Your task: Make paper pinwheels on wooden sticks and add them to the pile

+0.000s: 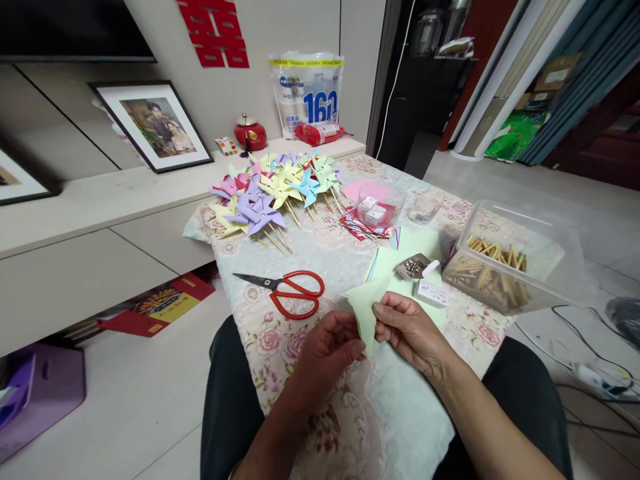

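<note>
Between my two hands is a folded piece of light green paper (369,307), raised above the table near its front. My left hand (336,345) pinches its lower left edge, and my right hand (407,327) grips its right side between thumb and fingers. Red-handled scissors (295,292) lie to the left with their blades pointing left. Just beyond my right hand, more light green paper sheets (413,243) lie flat. On them rest a small white box (431,293) and an opened box of metal pins (414,267).
Several paper pinwheels (280,190) on sticks are heaped at the back left. A clear plastic bin (493,267) of short wooden sticks stands at the right. A round clear container (380,203) holds small boxes, beside colourful paper strips (363,227). A floral tablecloth (270,340) covers the table.
</note>
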Motion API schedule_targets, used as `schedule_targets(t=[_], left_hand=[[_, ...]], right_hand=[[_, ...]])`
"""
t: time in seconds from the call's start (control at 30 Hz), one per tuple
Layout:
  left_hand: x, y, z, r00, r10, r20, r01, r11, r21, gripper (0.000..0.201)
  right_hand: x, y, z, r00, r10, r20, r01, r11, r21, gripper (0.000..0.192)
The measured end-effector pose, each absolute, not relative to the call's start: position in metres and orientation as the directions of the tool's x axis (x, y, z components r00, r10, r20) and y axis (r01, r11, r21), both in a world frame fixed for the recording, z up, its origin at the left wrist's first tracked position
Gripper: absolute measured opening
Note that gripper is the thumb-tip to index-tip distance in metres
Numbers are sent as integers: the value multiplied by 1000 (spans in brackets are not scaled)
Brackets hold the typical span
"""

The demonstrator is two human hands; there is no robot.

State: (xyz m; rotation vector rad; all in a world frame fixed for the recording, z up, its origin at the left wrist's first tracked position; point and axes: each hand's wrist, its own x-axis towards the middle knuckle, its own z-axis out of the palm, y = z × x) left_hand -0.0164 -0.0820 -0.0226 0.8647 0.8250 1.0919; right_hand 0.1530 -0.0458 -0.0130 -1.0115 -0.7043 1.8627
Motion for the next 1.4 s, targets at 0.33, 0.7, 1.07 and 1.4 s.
schedule_targets(t=[0.33,0.7,1.07,1.4], left_hand=[[-18,-81,-31,289,952,-103,-447,229,864,20],[-19,-83,-32,309,947,-84,-453,224,863,16],[-15,-81,-22,244,953,-178,-466,276,841,18],[-7,-70,-21,190,941,-280,-480,338,809,34]], right_hand=[[153,-46,-13,-316,882,-351,-427,-462,-777,31],[154,-46,-12,-327,879,-346,-427,-464,-776,30],[154,-50,-11,-375,880,-291,-415,-440,-796,25],[154,-47,-21,-387,908,-161,-326,-298,-897,28]])
